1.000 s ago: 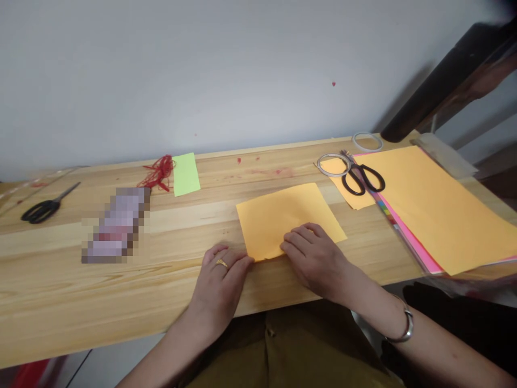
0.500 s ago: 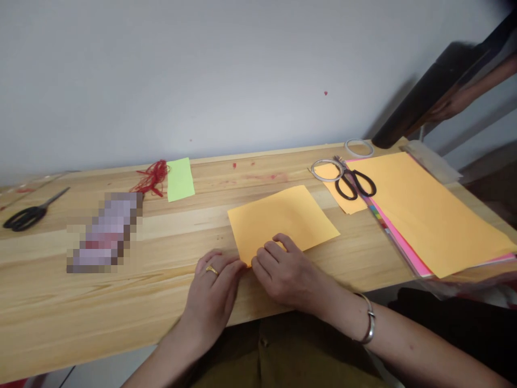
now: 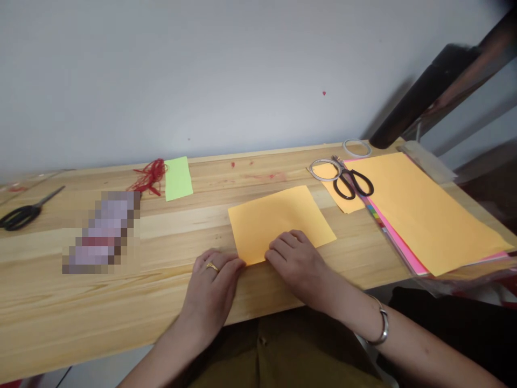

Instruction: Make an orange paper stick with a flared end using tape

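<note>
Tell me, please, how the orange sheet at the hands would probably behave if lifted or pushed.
The orange sheet looks thin, so it is probably light and floppy. Lying mostly flat on the smooth-looking table, it would likely slide if pushed.

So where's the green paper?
In the head view, the green paper lies left of centre near the wall, just right of the red string.

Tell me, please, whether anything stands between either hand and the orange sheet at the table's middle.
Nothing visible does: the left hand touches the near left corner of the orange sheet, and the right hand rests on its near edge. The black-handled scissors to its right lie clear of both.
</note>
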Tool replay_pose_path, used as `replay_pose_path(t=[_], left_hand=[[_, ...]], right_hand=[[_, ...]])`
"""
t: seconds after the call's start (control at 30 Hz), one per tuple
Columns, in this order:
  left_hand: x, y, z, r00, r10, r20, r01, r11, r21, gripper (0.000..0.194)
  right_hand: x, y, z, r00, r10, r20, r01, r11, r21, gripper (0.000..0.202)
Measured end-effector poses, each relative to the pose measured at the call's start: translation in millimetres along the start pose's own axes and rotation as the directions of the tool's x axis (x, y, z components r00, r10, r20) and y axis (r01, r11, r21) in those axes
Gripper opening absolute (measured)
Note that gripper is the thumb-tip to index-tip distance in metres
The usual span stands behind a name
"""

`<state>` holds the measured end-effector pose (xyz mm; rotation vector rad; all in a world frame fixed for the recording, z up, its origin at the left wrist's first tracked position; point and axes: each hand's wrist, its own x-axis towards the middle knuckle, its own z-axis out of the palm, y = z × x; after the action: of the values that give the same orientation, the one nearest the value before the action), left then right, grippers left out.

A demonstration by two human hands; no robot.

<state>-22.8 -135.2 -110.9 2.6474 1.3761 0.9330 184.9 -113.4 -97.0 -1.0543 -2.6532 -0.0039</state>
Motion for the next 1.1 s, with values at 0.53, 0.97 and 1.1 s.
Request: replay_pose_path(t=[0.53,0.97,1.1], left_hand=[[5,-8,-2.2,0.999,-0.010,0.044,0.009,1.000,0.004,0.011],[2,-10,1.4,1.000,-0.025,-0.004,0.025,1.000,0.005,0.012],[1,-9,2.0,0.999,-0.029,-0.013,0.029,1.000,0.005,0.012]], right_hand=[[-40,66,-28,0.949,0.306,0.071,-0.313,0.942,0.118,0.014],[-58,80,-18,0.828,0.558,-0.048,-0.516,0.792,0.326,0.026],[-57,78,-16,0.807,0.584,-0.086,-0.531,0.782,0.326,0.024]])
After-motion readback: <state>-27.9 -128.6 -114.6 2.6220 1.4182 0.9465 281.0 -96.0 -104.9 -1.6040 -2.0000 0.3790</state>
